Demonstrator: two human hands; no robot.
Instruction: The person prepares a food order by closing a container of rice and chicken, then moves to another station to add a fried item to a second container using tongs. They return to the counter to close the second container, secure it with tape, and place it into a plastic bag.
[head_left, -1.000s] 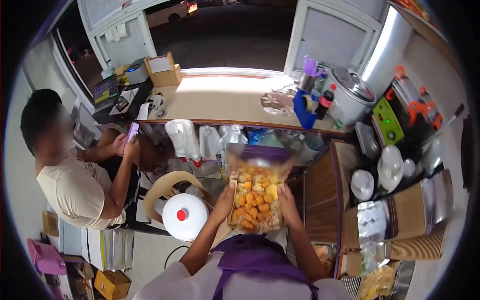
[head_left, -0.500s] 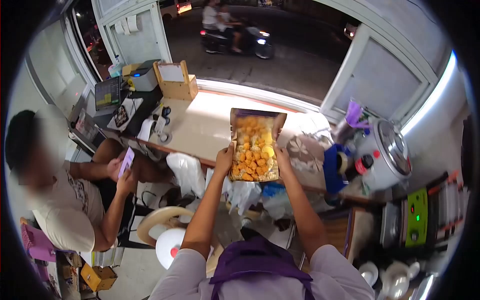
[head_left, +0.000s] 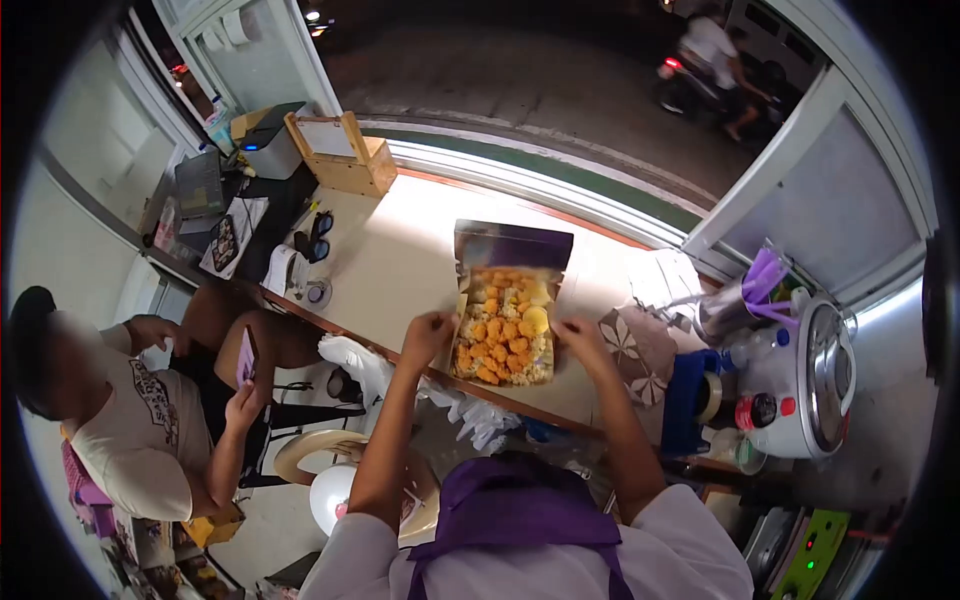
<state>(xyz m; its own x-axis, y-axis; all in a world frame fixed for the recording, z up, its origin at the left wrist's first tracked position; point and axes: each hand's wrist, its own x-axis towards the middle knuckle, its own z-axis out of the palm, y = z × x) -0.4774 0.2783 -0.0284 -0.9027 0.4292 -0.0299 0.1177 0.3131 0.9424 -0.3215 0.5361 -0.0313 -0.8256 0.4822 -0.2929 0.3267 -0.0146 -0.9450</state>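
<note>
An open box of food (head_left: 503, 330) rests on the light counter (head_left: 400, 240), its dark lid raised at the far side. Orange fried pieces, rice and a round yellow item fill it. My left hand (head_left: 428, 336) is at the box's left edge, fingers bent round it. At the right edge is my right hand (head_left: 580, 338), its fingers curled close to the side wall. Whether its fingertips still press on the cardboard is hard to make out.
A seated person (head_left: 140, 420) holds a phone (head_left: 246, 356) at the left. Right of the box are a patterned cloth (head_left: 640, 350), a blue holder (head_left: 685, 400), bottles and a large cooker (head_left: 815, 380). A wooden stand (head_left: 350, 160) is at the back left.
The box has come down onto the counter between my hands. The seated person's free hand has left the phone. Outside, the motorbike has moved right.
</note>
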